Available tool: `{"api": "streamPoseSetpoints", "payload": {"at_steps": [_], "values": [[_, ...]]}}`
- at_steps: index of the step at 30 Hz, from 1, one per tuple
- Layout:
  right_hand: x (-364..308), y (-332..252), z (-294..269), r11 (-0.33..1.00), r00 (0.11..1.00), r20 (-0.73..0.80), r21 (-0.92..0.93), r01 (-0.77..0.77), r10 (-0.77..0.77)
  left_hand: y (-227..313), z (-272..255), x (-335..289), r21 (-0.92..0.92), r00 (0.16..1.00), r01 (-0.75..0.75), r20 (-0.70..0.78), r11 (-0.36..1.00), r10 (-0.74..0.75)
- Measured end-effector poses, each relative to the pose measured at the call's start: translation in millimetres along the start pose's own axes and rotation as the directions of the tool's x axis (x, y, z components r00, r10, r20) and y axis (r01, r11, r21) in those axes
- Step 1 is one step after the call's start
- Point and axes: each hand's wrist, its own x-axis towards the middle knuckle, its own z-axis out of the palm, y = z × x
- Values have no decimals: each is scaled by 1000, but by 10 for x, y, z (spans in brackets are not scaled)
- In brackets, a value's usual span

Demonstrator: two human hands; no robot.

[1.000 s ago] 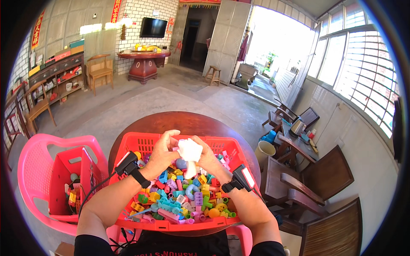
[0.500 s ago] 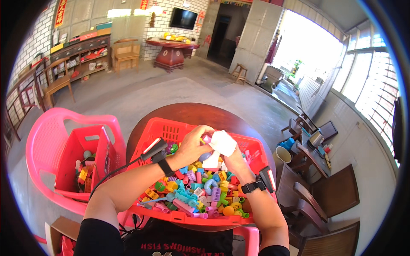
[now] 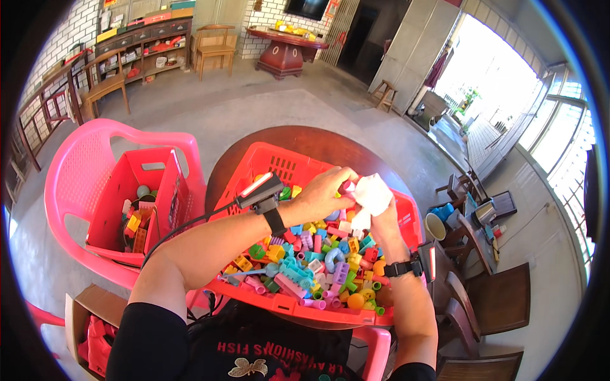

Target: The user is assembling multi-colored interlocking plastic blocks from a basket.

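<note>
A crumpled white tissue or cloth (image 3: 373, 194) is bunched in my right hand (image 3: 385, 223), whose fingers are mostly hidden behind it. With bent fingers, my left hand (image 3: 325, 190) pinches a small pink toy piece (image 3: 347, 188) against the white wad. Both hands are over the far right part of a red plastic crate (image 3: 330, 315). Mixed colourful toy building blocks (image 3: 306, 240) fill the crate below them. Among these are a turquoise block piece (image 3: 297, 272), a blue curved piece (image 3: 333, 258) and an orange ball (image 3: 355, 301).
The crate rests on a round brown table (image 3: 298, 134). To the left, a pink plastic chair (image 3: 79, 143) carries a red bin (image 3: 105, 232) holding more toys. A cardboard box (image 3: 95, 298) sits at the lower left. Wooden chairs (image 3: 499, 295) and a pail (image 3: 434, 226) stand on the right.
My hands have shifted right over the crate, the white wad and pink piece still in them. The whole view has shifted, so the crate sits higher and further right in the picture.
</note>
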Motion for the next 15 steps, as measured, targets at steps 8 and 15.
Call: {"api": "streamPoseSetpoints", "payload": {"at_steps": [8,15], "values": [[13,-155,-6,999,990,136,-45,-26,32,-62,-63,43,-77,979,202,41,976,-200],[-59,-260,-16,947,897,318,-195,-255,307,-10,-68,-1,131,991,-15,131,991,-3]]}}
